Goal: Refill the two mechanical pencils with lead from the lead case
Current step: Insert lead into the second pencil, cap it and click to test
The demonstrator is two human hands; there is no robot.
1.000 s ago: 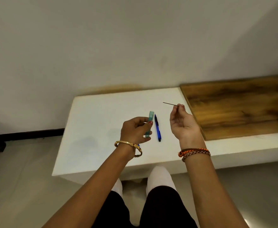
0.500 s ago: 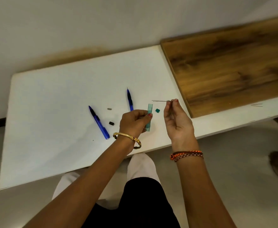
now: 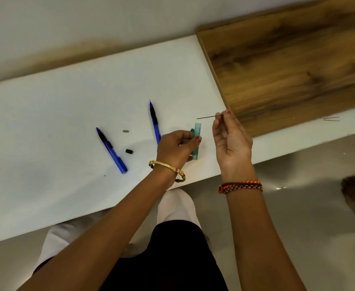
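Observation:
Two blue mechanical pencils lie on the white table: one pencil at the left, the other pencil partly behind my left hand. My left hand grips the teal lead case, held upright just above the table. My right hand pinches a thin lead between thumb and fingertip, its free end pointing left above the case. A small teal cap shows beside the case.
A small grey piece and a black cap lie between the pencils. Two loose leads rest on the table at the far right. A wooden board covers the table's right part. My knees are below the table edge.
The view has tilted down and drawn closer, bringing both pencils into sight. My hands keep their grips; the lead stays pinched above the case.

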